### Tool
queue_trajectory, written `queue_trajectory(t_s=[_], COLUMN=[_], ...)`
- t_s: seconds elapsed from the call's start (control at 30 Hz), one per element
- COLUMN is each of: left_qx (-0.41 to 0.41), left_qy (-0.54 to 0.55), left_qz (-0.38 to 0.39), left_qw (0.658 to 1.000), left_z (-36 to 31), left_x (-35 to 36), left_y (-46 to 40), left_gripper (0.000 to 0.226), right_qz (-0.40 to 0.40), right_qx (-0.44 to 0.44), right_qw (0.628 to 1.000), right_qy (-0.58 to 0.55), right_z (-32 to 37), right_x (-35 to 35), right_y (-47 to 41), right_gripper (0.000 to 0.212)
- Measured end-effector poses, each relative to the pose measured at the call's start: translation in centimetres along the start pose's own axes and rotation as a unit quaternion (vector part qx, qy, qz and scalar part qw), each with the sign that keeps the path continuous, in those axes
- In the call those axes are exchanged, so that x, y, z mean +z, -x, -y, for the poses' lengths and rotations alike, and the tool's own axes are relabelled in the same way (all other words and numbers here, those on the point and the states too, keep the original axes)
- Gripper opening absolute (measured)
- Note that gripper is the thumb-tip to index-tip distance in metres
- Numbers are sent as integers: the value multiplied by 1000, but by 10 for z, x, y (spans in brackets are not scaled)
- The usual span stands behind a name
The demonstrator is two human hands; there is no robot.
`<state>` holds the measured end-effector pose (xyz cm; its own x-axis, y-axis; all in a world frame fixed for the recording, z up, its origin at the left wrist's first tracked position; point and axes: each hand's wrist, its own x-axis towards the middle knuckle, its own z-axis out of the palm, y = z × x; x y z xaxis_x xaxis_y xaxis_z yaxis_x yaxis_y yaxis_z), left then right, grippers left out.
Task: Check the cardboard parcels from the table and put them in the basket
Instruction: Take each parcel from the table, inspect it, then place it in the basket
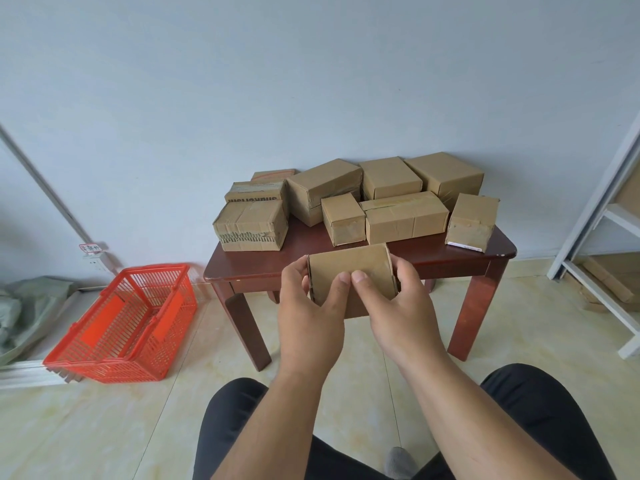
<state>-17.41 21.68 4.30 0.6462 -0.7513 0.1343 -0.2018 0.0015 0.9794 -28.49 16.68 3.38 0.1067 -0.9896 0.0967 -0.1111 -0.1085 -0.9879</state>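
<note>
Both hands, left and right, grip one parcel (thumbs on top)

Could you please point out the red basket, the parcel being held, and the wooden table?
red basket (pixel 74 355): head view, near side wall.
held parcel (pixel 349 263): head view, upper face between the thumbs.
wooden table (pixel 408 252): head view, bare top near the front edge.

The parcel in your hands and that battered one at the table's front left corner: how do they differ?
The held parcel is in the air, gripped by the left hand and right hand; the battered parcel rests on the table. The held parcel's face looks smooth; the battered parcel's front edge is torn, showing corrugation. Both are brown cardboard.
</note>
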Motion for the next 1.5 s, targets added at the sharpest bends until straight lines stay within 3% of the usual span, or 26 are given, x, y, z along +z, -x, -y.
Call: queue_trajectory(t_s=[0.3,0.47,0.73,0.97,1.1,1.27,1.5], left_qx=[18,25,-3,2,-15,-44,-42], left_qy=[-7,-42,-40,-2,31,36,20], left_qz=[5,13,38,3,9,44,85], left_qw=[1000,999,998,1000,999,997,995], left_z=[2,-1,-4,-3,-3,-5,2], left_x=[0,-3,-2,1,0,-2,-4], left_y=[4,0,6,9,12,5,4], left_gripper=[39,69,50,35,43,74,71], right_qz=[-33,-24,-24,-18,2,23,47], right_qx=[14,2,-13,14,52,60,49], right_qw=[999,1000,1000,999,995,993,994], right_qy=[-6,-3,-9,-46,-80,-95,-85], right_z=[0,-5,-4,0,2,-1,1], right_x=[1,4,4,6,7,7,1], right_y=[-4,4,8,9,4,7,2], right_gripper=[38,37,39,38,39,40,50])
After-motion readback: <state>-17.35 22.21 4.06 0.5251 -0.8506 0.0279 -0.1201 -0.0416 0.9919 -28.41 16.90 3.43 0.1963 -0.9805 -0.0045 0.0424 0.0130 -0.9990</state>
